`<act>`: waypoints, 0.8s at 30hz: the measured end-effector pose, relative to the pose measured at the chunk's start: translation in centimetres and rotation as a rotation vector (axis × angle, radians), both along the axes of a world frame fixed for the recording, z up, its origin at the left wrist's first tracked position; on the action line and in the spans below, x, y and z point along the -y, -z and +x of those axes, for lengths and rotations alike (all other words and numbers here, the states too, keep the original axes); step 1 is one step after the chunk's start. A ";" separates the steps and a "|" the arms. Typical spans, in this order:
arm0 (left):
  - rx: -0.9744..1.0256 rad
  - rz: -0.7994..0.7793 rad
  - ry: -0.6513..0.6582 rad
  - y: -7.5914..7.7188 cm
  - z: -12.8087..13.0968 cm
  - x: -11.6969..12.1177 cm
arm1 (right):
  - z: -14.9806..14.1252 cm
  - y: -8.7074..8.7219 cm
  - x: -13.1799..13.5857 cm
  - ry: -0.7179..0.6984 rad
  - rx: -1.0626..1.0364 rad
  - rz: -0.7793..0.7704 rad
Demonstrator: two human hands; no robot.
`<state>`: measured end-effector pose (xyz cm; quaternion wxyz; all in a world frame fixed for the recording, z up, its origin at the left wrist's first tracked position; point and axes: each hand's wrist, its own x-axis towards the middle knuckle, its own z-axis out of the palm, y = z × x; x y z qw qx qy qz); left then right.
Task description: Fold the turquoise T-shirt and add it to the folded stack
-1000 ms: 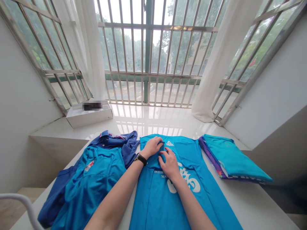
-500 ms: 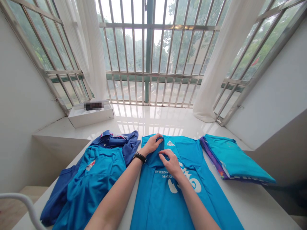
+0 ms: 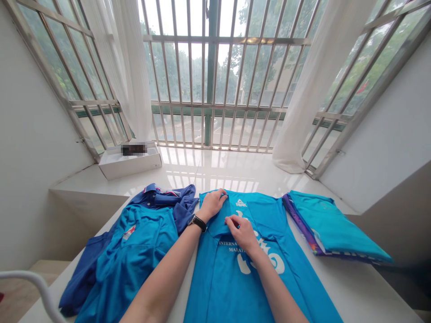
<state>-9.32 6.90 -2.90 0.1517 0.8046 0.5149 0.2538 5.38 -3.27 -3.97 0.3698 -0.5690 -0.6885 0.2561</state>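
Turquoise sports shirt lies flat on a white table, directly in front of the person, with its white lettering and chest logo facing up. The left hand's fingers sit close together, curled over the shirt's upper edge beside a fold. The right hand's fingertips are bunched on the cloth near the middle of the shirt. Whether either hand is pinching the fabric cannot be told. The left hand sits near the right hand, a little farther out and to its left, and a black watch circles the left wrist. Both bare forearms reach in from the bottom of the view.

To the left, a crumpled turquoise polo shirt lies over a navy polo shirt. To the right, just apart, sits a folded turquoise garment with purple trim. Beyond, a white box with a blurred patch stands on a glossy white windowsill, beneath barred windows and sheer white curtains.
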 end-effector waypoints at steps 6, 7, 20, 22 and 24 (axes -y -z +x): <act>-0.179 0.002 0.011 0.1 -0.7 0.2 | -0.3 0.2 0.6 0.116 0.213 0.007; -0.185 0.005 0.020 0.1 -0.8 0.2 | -0.3 0.1 0.6 0.119 0.224 0.012; -0.262 0.027 -0.034 -0.2 -0.3 0.4 | -0.7 0.1 0.8 0.208 0.365 0.043; -0.276 0.012 -0.024 -0.6 -0.8 0.3 | -0.7 0.2 0.9 0.212 0.371 0.051; -0.294 -0.009 -0.019 -1.1 -1.7 0.0 | -0.6 0.2 0.9 0.208 0.367 0.056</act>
